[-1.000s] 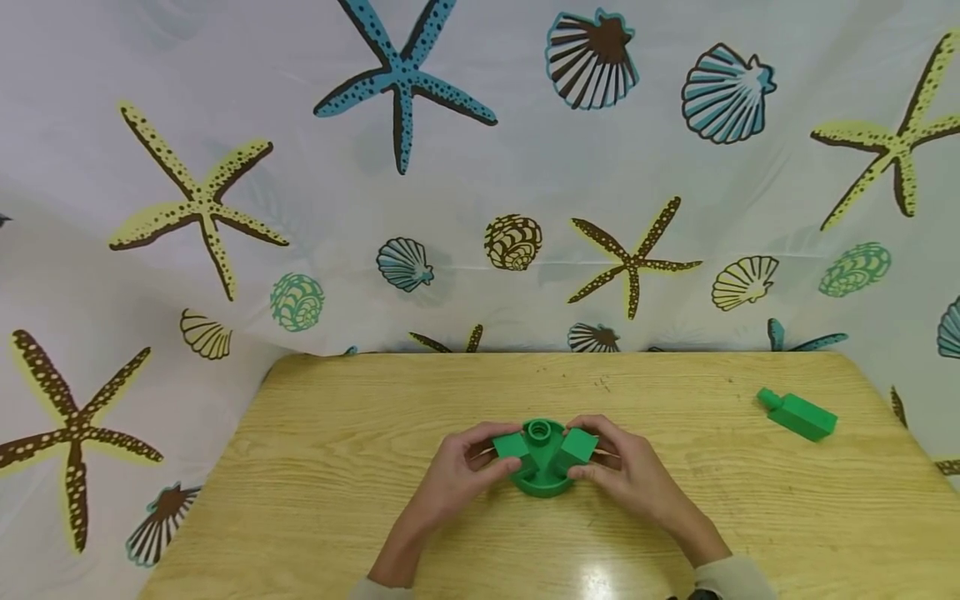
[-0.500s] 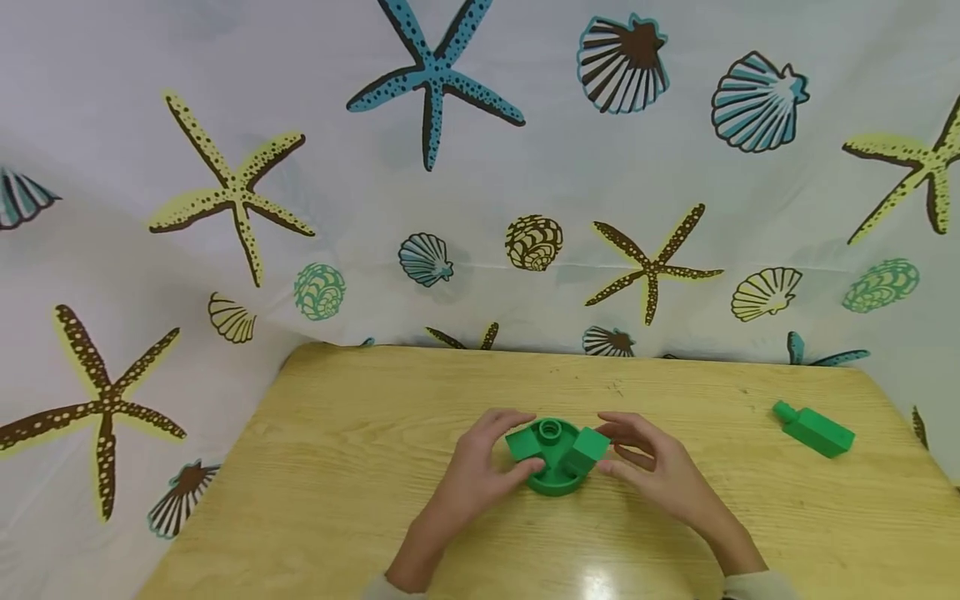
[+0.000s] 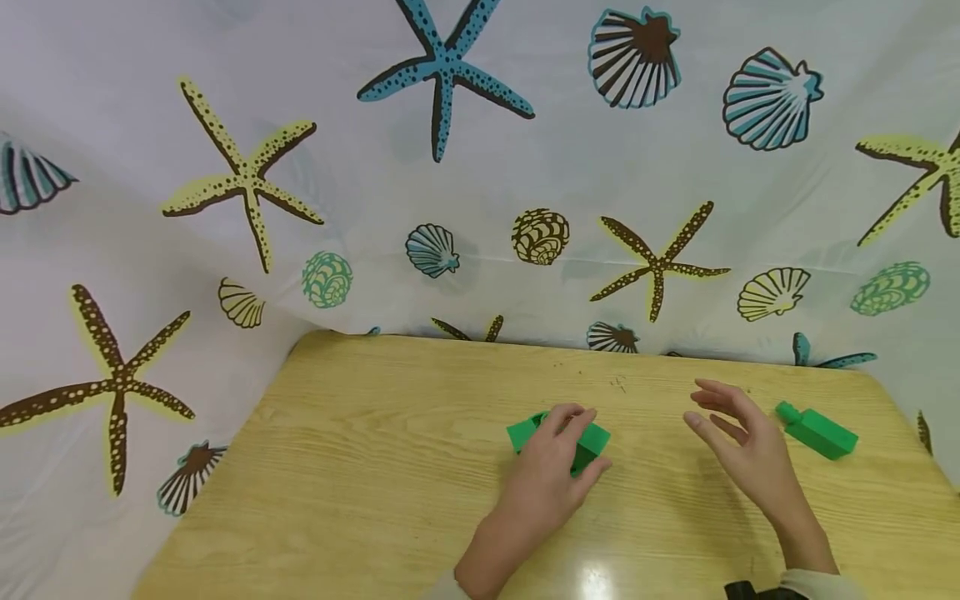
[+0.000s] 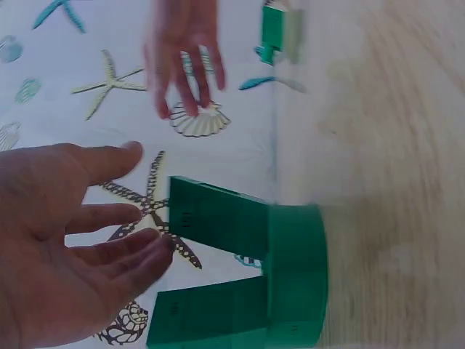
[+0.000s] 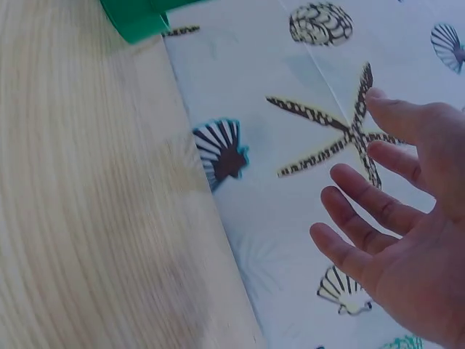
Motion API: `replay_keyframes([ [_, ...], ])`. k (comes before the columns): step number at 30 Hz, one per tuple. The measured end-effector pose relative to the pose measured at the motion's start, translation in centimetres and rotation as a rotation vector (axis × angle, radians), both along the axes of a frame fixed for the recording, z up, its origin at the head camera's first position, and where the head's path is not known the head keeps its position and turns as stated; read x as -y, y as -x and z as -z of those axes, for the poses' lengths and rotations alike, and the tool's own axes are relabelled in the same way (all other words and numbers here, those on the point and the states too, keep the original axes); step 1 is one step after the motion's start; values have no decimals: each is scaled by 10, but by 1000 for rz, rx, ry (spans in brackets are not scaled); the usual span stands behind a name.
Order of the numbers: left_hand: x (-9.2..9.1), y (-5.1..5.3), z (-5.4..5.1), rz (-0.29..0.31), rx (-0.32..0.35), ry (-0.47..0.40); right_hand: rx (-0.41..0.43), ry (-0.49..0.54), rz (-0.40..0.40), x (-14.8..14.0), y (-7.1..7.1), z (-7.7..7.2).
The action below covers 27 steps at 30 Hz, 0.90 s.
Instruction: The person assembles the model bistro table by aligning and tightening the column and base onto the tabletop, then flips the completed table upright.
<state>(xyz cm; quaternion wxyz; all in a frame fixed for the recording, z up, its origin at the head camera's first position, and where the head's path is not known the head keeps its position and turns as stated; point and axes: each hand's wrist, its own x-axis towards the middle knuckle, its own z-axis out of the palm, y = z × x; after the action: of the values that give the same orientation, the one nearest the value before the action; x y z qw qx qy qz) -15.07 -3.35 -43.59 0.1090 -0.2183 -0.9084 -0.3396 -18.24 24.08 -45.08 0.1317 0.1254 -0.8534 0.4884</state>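
Note:
A round green base point(image 4: 298, 273) with two green blocks point(image 4: 218, 214) standing up from it is on the table, largely covered by my left hand point(image 3: 543, 471) in the head view. The left wrist view shows that hand point(image 4: 80, 240) beside the blocks, fingers spread, with a gap between. My right hand point(image 3: 757, 462) is in the air over the table, between the base and a green bottle-shaped piece point(image 3: 821, 432). It holds nothing; its fingers point(image 5: 360, 254) are extended and loosely bent.
The wooden table point(image 3: 360, 450) reaches back to a white cloth point(image 3: 480, 183) printed with starfish and shells, which also hangs along the left and right sides.
My right hand has left the block at the right of the base and moved right, towards the bottle-shaped piece. My left hand has let go of its block and moved right over the base.

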Motion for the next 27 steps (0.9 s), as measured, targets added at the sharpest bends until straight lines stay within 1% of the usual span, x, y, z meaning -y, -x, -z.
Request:
replay_keyframes([
  [2, -6, 4, 3, -19, -15, 96, -3, -10, 43, -9, 0, 0],
  [3, -8, 7, 4, -33, -26, 131, -3, -15, 64, -14, 0, 1],
  [4, -10, 9, 6, -44, -31, 145, -6, -22, 85, -18, -1, 1],
  [7, -13, 12, 10, -57, -43, 125, -26, -63, 158, -33, -1, 4],
  [9, -13, 12, 12, -49, -53, 88, -40, -84, 219, -44, 0, 5],
  [10, -12, 11, 13, -36, -52, 66, -41, -99, 256, -50, 0, 6],
  [13, -4, 7, 16, 18, 1, -19, -13, -132, 357, -67, 0, 10],
  [15, 5, 4, 18, 57, 70, -90, 28, -142, 402, -77, -1, 14],
  [18, 22, 3, 21, 108, 196, -190, 73, -141, 439, -91, -1, 21],
  [20, 32, 4, 22, 138, 261, -233, 92, -136, 451, -100, 0, 24],
  [21, 35, 5, 23, 151, 282, -246, 98, -138, 464, -105, 0, 25],
  [24, 41, 6, 23, 195, 294, -262, 112, -142, 493, -117, 1, 27],
  [27, 45, 10, 21, 231, 262, -251, 132, -129, 505, -126, 1, 29],
])
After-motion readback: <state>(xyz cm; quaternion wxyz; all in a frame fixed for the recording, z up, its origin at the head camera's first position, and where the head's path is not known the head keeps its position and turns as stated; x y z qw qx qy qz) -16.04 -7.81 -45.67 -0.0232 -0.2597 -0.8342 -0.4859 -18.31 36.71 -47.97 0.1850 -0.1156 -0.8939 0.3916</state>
